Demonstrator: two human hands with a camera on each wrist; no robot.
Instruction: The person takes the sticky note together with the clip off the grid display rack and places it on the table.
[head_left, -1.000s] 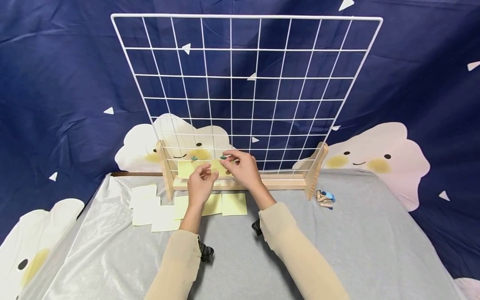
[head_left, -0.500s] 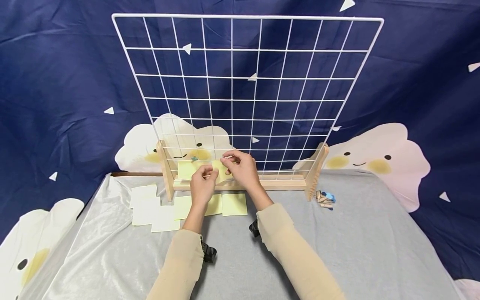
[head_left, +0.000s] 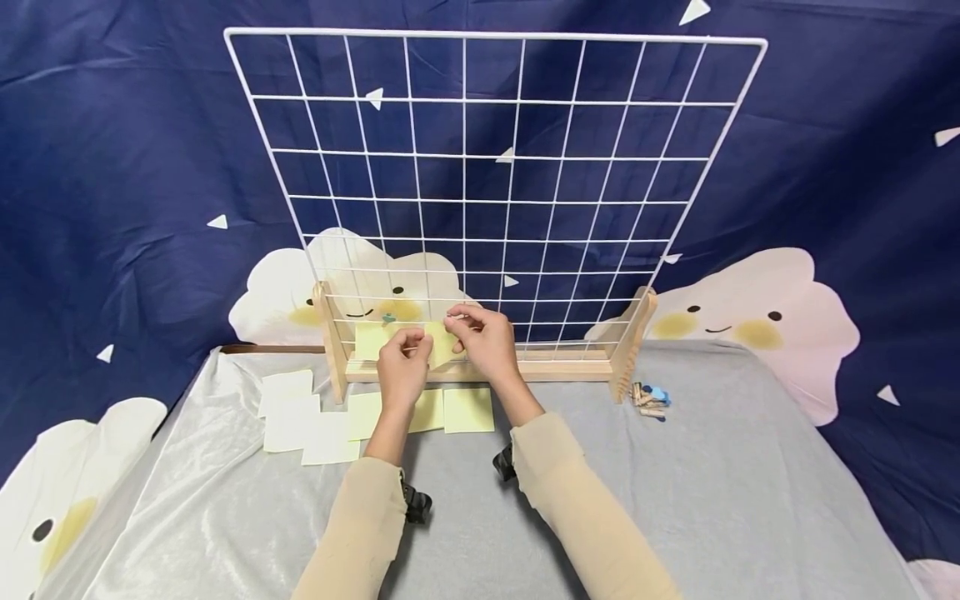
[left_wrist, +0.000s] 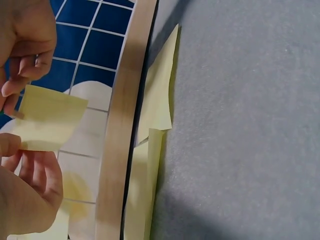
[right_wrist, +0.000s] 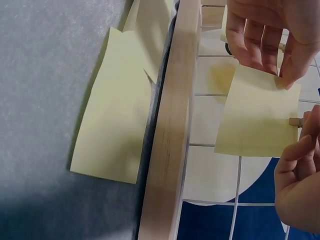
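My left hand (head_left: 401,371) pinches the edge of a square yellow sticky note (right_wrist: 252,112) between thumb and fingers, in front of the white wire grid (head_left: 486,200). At the note's upper edge, my right hand (head_left: 489,343) pinches a small wooden clothespin (right_wrist: 295,121). The clothespin's end overlaps the paper in the right wrist view; whether it also grips a wire is hidden by the fingers. To the left, another yellow note (head_left: 369,340) is on the grid's lower part, with a teal clip (head_left: 388,317) near its top.
Several yellow notes (head_left: 468,410) lie before the grid's wooden base (head_left: 570,371). White-looking notes (head_left: 291,423) overlap further left on the grey cloth (head_left: 720,500). Beside the stand's right foot is a small heap of clothespins (head_left: 649,400), some with blue tops.
Both hands have shifted only slightly at the grid. The green top of the clothespin in my right hand showed a second ago and is now hidden in the head view.
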